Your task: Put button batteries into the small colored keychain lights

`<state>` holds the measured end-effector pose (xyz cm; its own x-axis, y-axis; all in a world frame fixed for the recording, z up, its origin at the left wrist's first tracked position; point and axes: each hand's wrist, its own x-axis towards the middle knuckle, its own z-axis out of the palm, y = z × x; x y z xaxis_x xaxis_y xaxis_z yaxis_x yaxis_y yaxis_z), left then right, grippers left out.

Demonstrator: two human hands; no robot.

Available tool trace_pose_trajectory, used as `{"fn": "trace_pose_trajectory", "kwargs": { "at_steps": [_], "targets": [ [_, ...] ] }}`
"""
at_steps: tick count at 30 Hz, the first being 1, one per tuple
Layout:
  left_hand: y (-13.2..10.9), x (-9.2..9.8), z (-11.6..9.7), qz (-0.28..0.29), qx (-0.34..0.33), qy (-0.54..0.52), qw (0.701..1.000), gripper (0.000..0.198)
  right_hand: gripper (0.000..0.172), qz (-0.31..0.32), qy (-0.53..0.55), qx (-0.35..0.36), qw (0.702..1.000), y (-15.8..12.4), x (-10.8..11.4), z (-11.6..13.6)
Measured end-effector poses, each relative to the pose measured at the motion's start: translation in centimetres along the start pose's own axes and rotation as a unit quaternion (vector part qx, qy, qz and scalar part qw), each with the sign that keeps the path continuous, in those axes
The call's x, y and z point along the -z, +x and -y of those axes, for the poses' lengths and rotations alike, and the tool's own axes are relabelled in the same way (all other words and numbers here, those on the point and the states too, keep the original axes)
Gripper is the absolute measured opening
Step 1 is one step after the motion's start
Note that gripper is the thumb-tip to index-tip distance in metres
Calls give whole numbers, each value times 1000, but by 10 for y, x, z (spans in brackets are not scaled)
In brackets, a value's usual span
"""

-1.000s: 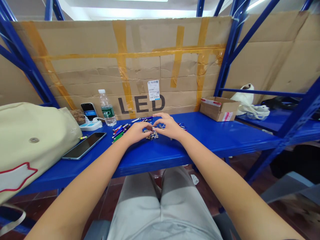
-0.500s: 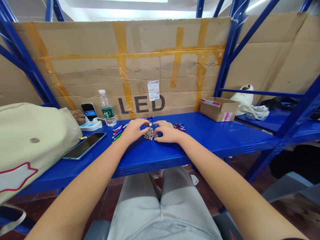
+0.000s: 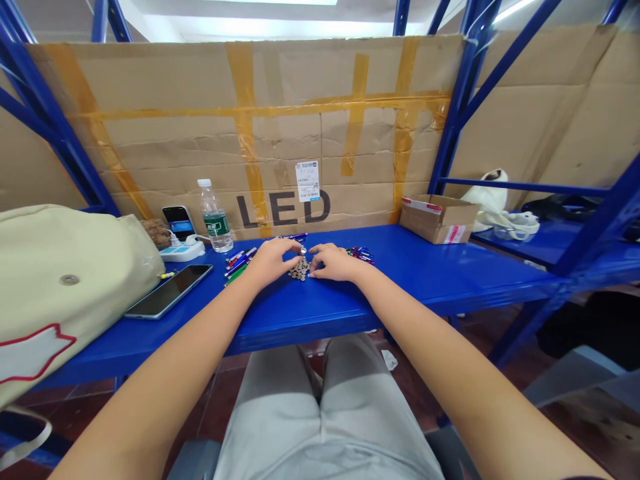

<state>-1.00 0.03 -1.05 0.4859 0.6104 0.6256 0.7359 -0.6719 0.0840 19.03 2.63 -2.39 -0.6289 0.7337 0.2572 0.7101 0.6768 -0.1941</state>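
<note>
A small heap of round, flat, light-brown pieces [image 3: 299, 269] lies on the blue tabletop between my hands. My left hand [image 3: 274, 261] is curled at the heap's left side, its fingertips closed on a small shiny silver round piece [image 3: 303, 251]. At the right edge of the heap is my right hand [image 3: 334, 262], fingers bent and drawn together low over the table; whatever is at its fingertips is too small to make out. Colourful pens [image 3: 239, 261] lie left of my left hand. More thin, shiny coloured items [image 3: 361, 254] lie beyond my right hand, partly hidden by it.
To the left are a cream bag [image 3: 75, 280], a dark-screened phone [image 3: 170, 291], a power strip [image 3: 183, 251] and a water bottle [image 3: 216, 220]. An open cardboard box [image 3: 437, 219] stands at the back right. Taped cardboard [image 3: 200, 147] walls the rear, between blue posts [image 3: 453, 120].
My left hand has shifted slightly right with the silver piece. The fingers of my right hand have drawn closer together beside the heap.
</note>
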Motion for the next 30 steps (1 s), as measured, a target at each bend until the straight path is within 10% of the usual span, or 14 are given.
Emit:
{"fn": "trace_pose_trajectory", "kwargs": {
  "at_steps": [18,26,30],
  "targets": [
    [1,0,-1,21,-10,-6,1000,18,10,-8,-8,0,1000,9,-4,0],
    [0,0,-3,29,27,-52,998,19,14,-259,110,38,959,9,2,1],
    [-1,-1,-5,22,44,-77,996,20,12,-263,128,87,952,6,3,2]
  ]
}}
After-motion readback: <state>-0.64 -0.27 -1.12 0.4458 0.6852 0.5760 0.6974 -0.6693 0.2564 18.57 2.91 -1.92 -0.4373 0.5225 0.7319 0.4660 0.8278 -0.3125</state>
